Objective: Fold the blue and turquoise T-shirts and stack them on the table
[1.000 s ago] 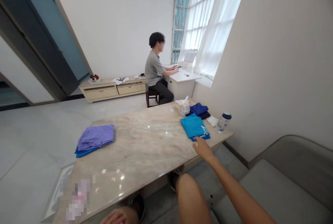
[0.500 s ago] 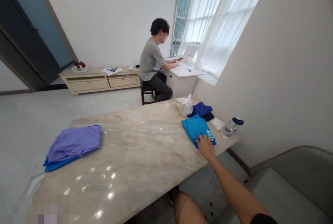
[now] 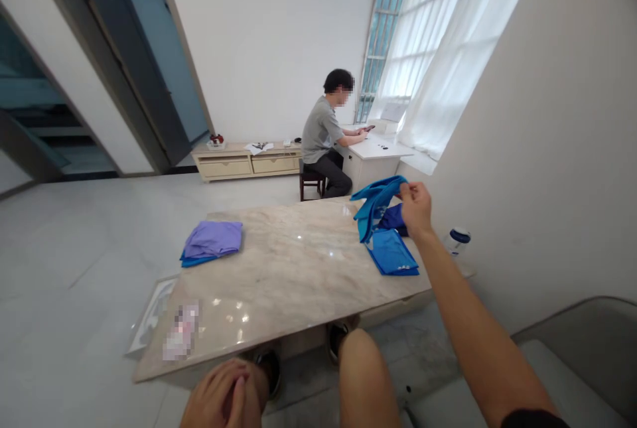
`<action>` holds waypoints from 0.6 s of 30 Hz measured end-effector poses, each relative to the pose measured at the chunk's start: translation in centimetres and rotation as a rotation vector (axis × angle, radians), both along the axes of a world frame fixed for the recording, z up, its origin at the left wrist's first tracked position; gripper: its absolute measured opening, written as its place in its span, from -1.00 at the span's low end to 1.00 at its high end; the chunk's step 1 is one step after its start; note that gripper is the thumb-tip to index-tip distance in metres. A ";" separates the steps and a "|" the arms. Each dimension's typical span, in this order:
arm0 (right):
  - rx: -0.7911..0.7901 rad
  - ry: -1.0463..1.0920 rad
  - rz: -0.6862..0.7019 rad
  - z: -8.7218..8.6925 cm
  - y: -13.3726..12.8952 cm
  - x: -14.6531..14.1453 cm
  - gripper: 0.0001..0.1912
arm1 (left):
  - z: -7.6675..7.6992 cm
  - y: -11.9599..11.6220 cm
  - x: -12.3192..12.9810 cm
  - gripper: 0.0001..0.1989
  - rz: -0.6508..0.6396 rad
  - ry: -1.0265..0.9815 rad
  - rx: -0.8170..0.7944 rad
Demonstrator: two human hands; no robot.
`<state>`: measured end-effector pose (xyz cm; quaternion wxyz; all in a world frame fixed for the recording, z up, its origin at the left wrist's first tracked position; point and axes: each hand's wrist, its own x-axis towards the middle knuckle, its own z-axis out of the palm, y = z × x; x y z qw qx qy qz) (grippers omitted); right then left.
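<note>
My right hand [image 3: 417, 208] pinches a turquoise folded garment [image 3: 374, 199] by its right edge, fingers closed, and holds it up so that its layers fan out and droop. Just below it lies a blue folded garment [image 3: 393, 255] with small white print near its lower edge. A darker blue garment [image 3: 395, 217] shows partly behind my right hand. My left hand [image 3: 219, 393] rests on my left knee at the bottom of the view, holding nothing. Far to the left on the table, a purple folded garment [image 3: 213, 239] lies on top of a blue one [image 3: 196, 261].
The marble table [image 3: 288, 282] spans the middle. A bottle with a blue-and-white lid [image 3: 458, 237] stands at its right end. A blurred-out item [image 3: 182, 332] lies near the left corner. A person [image 3: 321, 129] sits beyond at a white desk [image 3: 381, 146].
My right hand has gone from resting on the turquoise garment to lifting it up and back, uncovering the blue garment beneath. The view has turned left, and my left hand has come into sight.
</note>
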<state>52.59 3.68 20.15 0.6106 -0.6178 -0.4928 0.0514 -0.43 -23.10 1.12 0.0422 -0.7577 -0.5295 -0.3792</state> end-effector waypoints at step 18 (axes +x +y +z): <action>-0.368 0.414 1.267 5.6 -20.2 -20.3 -0.40 | 13.8 2.5 9.9 -0.29 -0.141 -0.971 -0.526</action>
